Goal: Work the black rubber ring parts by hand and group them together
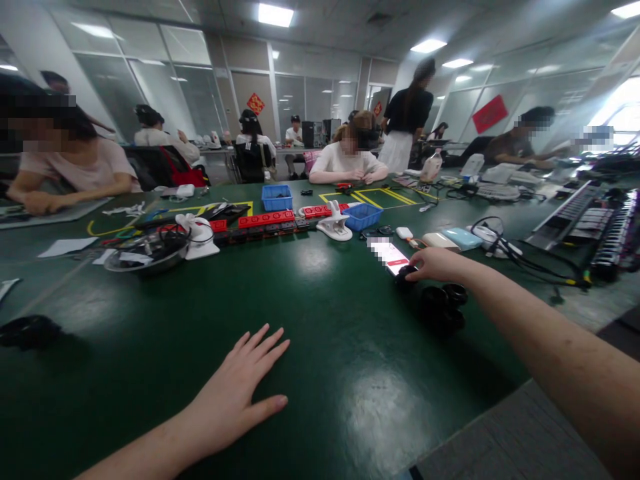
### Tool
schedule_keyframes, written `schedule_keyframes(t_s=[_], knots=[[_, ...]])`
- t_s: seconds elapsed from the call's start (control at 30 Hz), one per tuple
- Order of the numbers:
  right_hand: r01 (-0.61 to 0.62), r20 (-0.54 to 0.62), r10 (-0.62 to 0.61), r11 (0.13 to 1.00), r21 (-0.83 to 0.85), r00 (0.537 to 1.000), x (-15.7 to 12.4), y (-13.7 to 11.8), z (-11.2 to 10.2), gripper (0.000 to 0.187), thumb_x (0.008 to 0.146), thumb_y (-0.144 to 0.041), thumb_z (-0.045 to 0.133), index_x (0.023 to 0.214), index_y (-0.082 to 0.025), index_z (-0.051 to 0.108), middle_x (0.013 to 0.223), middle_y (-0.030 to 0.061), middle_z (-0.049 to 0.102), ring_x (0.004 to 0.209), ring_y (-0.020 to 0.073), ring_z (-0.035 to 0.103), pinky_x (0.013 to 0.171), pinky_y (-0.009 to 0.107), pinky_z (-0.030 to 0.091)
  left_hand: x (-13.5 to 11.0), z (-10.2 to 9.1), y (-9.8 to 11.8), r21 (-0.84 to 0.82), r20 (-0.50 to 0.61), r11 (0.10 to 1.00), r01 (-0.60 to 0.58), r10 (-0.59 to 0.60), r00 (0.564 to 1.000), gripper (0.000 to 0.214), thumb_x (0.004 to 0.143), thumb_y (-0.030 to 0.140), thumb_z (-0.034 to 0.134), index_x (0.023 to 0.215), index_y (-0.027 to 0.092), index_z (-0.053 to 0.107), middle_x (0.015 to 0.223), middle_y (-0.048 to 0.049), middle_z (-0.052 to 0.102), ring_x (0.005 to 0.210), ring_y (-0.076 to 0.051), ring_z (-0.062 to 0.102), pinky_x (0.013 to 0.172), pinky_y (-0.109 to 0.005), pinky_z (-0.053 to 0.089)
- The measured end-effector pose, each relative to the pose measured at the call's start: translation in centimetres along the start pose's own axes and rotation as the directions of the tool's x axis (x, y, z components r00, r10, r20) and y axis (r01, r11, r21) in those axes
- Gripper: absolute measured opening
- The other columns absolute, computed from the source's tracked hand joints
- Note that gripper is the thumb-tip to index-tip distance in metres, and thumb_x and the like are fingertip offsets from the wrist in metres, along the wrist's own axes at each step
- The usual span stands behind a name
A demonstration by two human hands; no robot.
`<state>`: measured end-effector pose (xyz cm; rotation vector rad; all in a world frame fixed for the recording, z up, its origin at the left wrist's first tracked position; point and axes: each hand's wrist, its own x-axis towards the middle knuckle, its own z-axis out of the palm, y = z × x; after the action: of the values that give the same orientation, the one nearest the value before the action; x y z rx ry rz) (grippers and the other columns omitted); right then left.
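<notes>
My left hand lies flat on the dark green table, fingers spread, holding nothing. My right hand reaches far out to the right, its fingers curled down on a small black object at the near end of a phone with a lit screen. What the fingers grip is partly hidden. Two round black pieces sit on the table just under my right forearm.
Two blue bins, a row of red blocks, white clamp-like devices, a metal bowl and cables lie across the table's middle. Keyboards sit at right. Several people sit around the far side.
</notes>
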<state>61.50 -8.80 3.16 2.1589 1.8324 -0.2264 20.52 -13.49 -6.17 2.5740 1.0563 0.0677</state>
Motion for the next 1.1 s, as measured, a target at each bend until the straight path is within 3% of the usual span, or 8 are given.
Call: schedule_keyframes(t_s=[0.2, 0.3, 0.4, 0.5, 0.57, 0.63, 0.87, 1.1], knots=[[0.201, -0.133, -0.198, 0.98, 0.012, 0.971, -3.3, -9.4, 0.4, 0.023, 0.09, -0.031, 0.05, 0.106, -0.015, 0.056, 0.106, 0.0067, 0.058, 0.09, 0.0168, 0.058, 0.078, 0.035, 0.05, -0.2, 0.2, 0.0, 0.031, -0.016, 0.999, -0.019, 0.02, 1.0, 0.067, 0.084, 0.057, 0.047, 0.141, 0.034, 0.02, 0.149, -0.0015, 0.021, 0.135, -0.033, 0.016, 0.105, -0.059, 0.019], [0.334, -0.207, -0.321, 0.942, 0.033, 0.924, -5.6, -15.0, 1.2, 0.027, 0.088, -0.039, 0.052, 0.095, -0.014, 0.059, 0.093, 0.0056, 0.062, 0.082, 0.0158, 0.06, 0.075, 0.034, 0.05, -0.4, 0.9, 0.1, 0.037, -0.137, 0.999, -0.017, 0.022, 0.99, 0.089, 0.078, 0.056, 0.057, 0.144, 0.028, 0.004, 0.15, -0.0075, 0.015, 0.134, -0.033, 0.018, 0.107, -0.055, 0.019], [0.474, -0.329, -0.429, 0.878, 0.068, 0.841, -6.9, -20.3, 2.3, 0.04, 0.079, -0.052, 0.058, 0.091, -0.014, 0.059, 0.081, 0.0103, 0.065, 0.077, 0.0241, 0.063, 0.067, 0.034, 0.049, -0.4, 1.3, 0.1, 0.019, -0.296, 0.998, 0.067, -0.058, 0.953, 0.112, 0.067, 0.056, 0.067, 0.143, 0.021, -0.007, 0.15, -0.0141, 0.011, 0.134, -0.035, 0.016, 0.106, -0.056, 0.016], [0.574, -0.422, -0.49, 0.814, 0.092, 0.763, -7.1, -23.7, 3.3, 0.043, 0.082, -0.056, 0.049, 0.093, -0.015, 0.057, 0.084, 0.0106, 0.066, 0.079, 0.025, 0.063, 0.064, 0.032, 0.048, -0.3, 0.8, -0.2, -0.069, -0.338, 0.979, 0.189, -0.202, 0.919, 0.089, 0.069, 0.053, 0.065, 0.14, 0.021, 0.023, 0.143, -0.0132, 0.034, 0.13, -0.036, 0.029, 0.106, -0.058, 0.014], [0.616, -0.459, -0.515, 0.782, 0.095, 0.724, -6.9, -24.3, 3.6, 0.042, 0.083, -0.056, 0.048, 0.09, -0.015, 0.056, 0.084, 0.0103, 0.066, 0.08, 0.0248, 0.063, 0.063, 0.031, 0.047, -0.3, 0.1, -0.4, -0.12, -0.315, 0.966, 0.23, -0.257, 0.914, 0.058, 0.074, 0.049, 0.062, 0.123, 0.023, 0.048, 0.127, -0.0095, 0.054, 0.119, -0.035, 0.044, 0.102, -0.057, 0.024], [0.658, -0.479, -0.547, 0.748, 0.089, 0.687, -6.7, -24.0, 3.9, 0.041, 0.081, -0.056, 0.051, 0.087, -0.016, 0.056, 0.082, 0.0087, 0.065, 0.078, 0.0235, 0.063, 0.062, 0.029, 0.046, -0.5, -0.6, -0.4, -0.141, -0.298, 0.961, 0.237, -0.27, 0.916, 0.04, 0.075, 0.045, 0.061, 0.108, 0.022, 0.058, 0.112, -0.0084, 0.062, 0.108, -0.034, 0.053, 0.094, -0.053, 0.037], [0.759, -0.48, -0.655, 0.65, 0.035, 0.583, -7.4, -21.9, 4.4, 0.04, 0.072, -0.056, 0.06, 0.08, -0.017, 0.056, 0.074, 0.0042, 0.064, 0.07, 0.0201, 0.062, 0.057, 0.025, 0.042, 0.2, -1.3, 1.5, -0.173, -0.25, 0.975, 0.136, -0.177, 0.952, 0.026, 0.068, 0.035, 0.068, 0.089, 0.021, 0.061, 0.09, -0.0052, 0.064, 0.085, -0.027, 0.059, 0.076, -0.039, 0.048], [0.768, -0.487, -0.658, 0.64, 0.039, 0.573, -7.0, -20.7, 5.5, 0.035, 0.07, -0.05, 0.062, 0.08, -0.017, 0.056, 0.073, 0.0039, 0.063, 0.067, 0.0193, 0.059, 0.059, 0.026, 0.042, 2.6, -1.5, 2.1, -0.195, -0.179, 0.979, 0.05, -0.086, 0.98, 0.023, 0.061, 0.028, 0.068, 0.08, 0.02, 0.058, 0.084, -0.0039, 0.061, 0.079, -0.024, 0.056, 0.074, -0.036, 0.045]])
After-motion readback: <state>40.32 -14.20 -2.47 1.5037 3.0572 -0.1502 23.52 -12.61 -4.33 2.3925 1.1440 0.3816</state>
